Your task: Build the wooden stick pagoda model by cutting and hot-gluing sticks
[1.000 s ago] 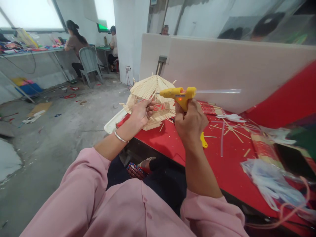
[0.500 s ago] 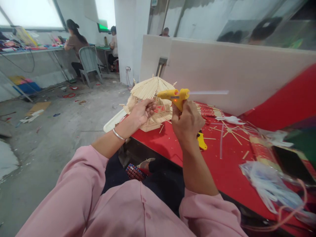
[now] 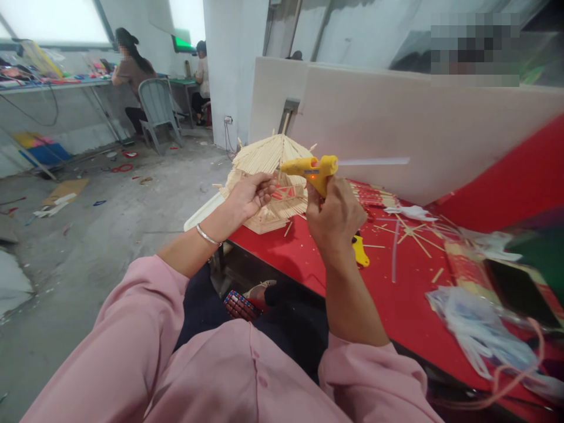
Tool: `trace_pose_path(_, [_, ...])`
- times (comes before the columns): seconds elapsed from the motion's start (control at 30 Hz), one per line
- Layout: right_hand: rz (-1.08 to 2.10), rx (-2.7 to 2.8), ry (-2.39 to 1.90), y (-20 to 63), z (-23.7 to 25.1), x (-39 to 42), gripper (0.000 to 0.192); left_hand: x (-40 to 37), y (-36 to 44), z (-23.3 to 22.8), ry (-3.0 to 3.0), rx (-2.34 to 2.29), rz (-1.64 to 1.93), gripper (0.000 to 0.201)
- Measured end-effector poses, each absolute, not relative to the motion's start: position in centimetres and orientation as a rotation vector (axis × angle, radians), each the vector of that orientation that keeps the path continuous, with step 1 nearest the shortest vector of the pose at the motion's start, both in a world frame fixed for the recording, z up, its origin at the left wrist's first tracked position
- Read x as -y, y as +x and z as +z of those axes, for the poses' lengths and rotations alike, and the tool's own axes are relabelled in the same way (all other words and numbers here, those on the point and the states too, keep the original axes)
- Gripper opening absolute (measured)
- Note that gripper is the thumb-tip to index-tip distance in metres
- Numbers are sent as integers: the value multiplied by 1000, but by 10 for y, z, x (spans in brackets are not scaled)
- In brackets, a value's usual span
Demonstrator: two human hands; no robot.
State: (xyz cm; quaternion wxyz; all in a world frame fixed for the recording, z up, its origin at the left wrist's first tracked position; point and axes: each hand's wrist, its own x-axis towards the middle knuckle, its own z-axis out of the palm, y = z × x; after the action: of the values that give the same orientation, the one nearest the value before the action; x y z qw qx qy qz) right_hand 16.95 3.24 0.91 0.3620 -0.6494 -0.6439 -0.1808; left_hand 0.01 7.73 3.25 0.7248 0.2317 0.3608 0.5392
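My right hand [image 3: 337,208] is closed round the handle of a yellow hot glue gun [image 3: 308,168], its orange light lit and a clear glue stick [image 3: 374,161] jutting from the back. The nozzle points left, close to my left hand [image 3: 253,197], whose fingers are pinched together. Whatever sits between those fingertips is too small to make out. Just behind both hands stands a small pavilion model of pale wooden sticks [image 3: 259,154] with a sloping roof, partly hidden by my left hand and the gun.
On the red table [image 3: 304,258] lie a yellow-handled cutter [image 3: 360,251], loose sticks [image 3: 412,234], a spare glue stick [image 3: 395,252], a plastic bag [image 3: 467,323] and a dark phone [image 3: 522,294]. A white board [image 3: 396,129] stands behind. Two people sit at far tables, left, near a grey chair [image 3: 158,106].
My left hand has drawn back slightly to the left, away from the nozzle. The glue gun stays almost where it was, still in my right hand.
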Motion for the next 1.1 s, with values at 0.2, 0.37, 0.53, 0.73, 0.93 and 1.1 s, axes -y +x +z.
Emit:
trace_pose_path(0.2, [-494,1643,-1689,170,9,-32,50,-75,0,30,524,-797,1199,23])
trace_pose_path(0.37, [-464,1646,-1668,170,8,-34,50,-75,3,29,512,-811,1212,21])
trace_pose_path(0.53, [-385,1638,-1642,173,12,-31,47,-72,0,36,471,-815,1202,25])
trace_pose_path(0.73, [-322,1495,-1653,240,4,8,49,-21,-9,25,480,-801,1093,19])
trace_pose_path(0.93, [198,1382,-2123,349,-64,75,57,11,36,-48,976,-945,958,7])
trace_pose_path(1.1, [352,1376,-2278,393,-117,95,51,-25,101,-113,1677,-1299,958,10])
